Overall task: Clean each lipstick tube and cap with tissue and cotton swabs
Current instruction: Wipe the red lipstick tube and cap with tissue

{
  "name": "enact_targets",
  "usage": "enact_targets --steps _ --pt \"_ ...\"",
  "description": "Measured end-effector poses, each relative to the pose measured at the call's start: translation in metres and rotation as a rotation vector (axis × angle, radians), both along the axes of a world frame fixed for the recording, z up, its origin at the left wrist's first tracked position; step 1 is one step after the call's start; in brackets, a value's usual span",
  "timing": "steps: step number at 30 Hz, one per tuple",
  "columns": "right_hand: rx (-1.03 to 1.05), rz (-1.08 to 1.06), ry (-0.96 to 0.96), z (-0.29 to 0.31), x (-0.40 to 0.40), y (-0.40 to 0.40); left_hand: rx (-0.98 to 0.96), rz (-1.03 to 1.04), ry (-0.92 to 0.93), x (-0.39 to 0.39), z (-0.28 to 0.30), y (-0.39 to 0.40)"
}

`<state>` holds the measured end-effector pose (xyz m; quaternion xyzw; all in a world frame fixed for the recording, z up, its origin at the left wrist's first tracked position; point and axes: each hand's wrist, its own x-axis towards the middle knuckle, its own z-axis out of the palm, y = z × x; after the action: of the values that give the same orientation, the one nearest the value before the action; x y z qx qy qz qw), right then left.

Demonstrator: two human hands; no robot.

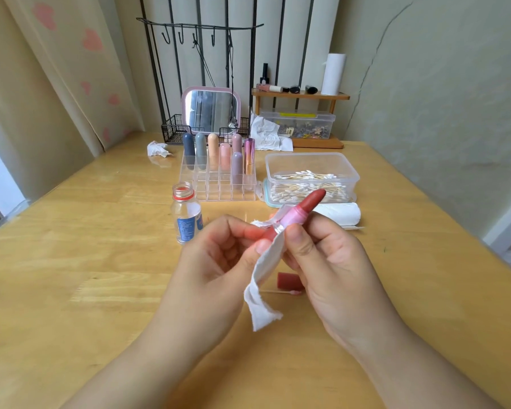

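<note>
Your left hand pinches the lower end of the lipstick tube at frame centre; your right hand grips the tube's pink middle section through a strip of tissue, which wraps the silver collar and hangs down between the hands. The red bullet is extended and points up-right, overlapping the cotton swab box. The tube's base is hidden behind your left fingers. The red cap lies on the tabletop just below the hands, its right end cut off by your right hand; a used cotton swab lies just in front of it, partly hidden too. The open bottle left of centre has a blue label, print too small to read. The clear organizer behind it holds seven capped lipsticks; no brand legible. The tissue roll is half hidden behind the lipstick and your right hand.
</note>
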<state>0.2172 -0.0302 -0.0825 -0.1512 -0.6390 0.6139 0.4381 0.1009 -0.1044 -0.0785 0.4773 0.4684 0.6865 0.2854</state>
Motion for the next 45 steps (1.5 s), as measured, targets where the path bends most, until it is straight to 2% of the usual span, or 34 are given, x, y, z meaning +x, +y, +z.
enact_targets --steps 3,8,12,14,16,20,23,26,30,33,37,42,45 --pt "0.023 -0.022 -0.013 0.000 -0.001 -0.002 -0.016 0.041 0.103 -0.001 -0.003 0.000" --pt "-0.001 -0.094 -0.113 -0.002 -0.003 -0.003 -0.004 0.256 0.419 -0.004 -0.010 0.001" --pt "0.027 -0.229 -0.161 -0.005 -0.006 -0.007 0.042 0.375 0.701 -0.006 -0.010 0.004" --pt "0.014 -0.293 -0.155 -0.003 -0.005 -0.007 0.054 0.379 0.778 -0.010 -0.012 0.005" --pt "-0.007 -0.318 -0.137 0.000 -0.004 -0.007 0.003 0.333 0.713 -0.012 -0.012 0.005" --pt "0.113 -0.378 -0.208 0.005 0.001 -0.002 -0.170 0.214 0.298 -0.012 -0.012 0.007" --pt "0.181 -0.409 -0.275 0.009 0.011 0.012 -0.234 0.269 0.166 -0.023 -0.016 0.014" --pt "0.338 -0.507 -0.405 0.011 0.023 0.030 -0.285 0.316 0.216 -0.033 -0.021 0.017" --pt "0.631 -0.624 -0.619 0.011 0.034 0.044 -0.336 0.367 0.449 -0.037 -0.030 0.019" --pt "0.741 -0.645 -0.750 0.012 0.038 0.047 -0.376 0.449 0.612 -0.038 -0.033 0.021" --pt "0.792 -0.605 -0.889 0.019 0.042 0.049 -0.461 0.455 0.658 -0.040 -0.036 0.025" --pt "0.711 -0.371 -0.928 0.028 0.045 0.037 -0.478 0.439 0.703 -0.038 -0.037 0.027" --pt "0.705 -0.256 -1.064 0.020 0.034 0.027 -0.494 0.438 0.709 -0.037 -0.038 0.029"
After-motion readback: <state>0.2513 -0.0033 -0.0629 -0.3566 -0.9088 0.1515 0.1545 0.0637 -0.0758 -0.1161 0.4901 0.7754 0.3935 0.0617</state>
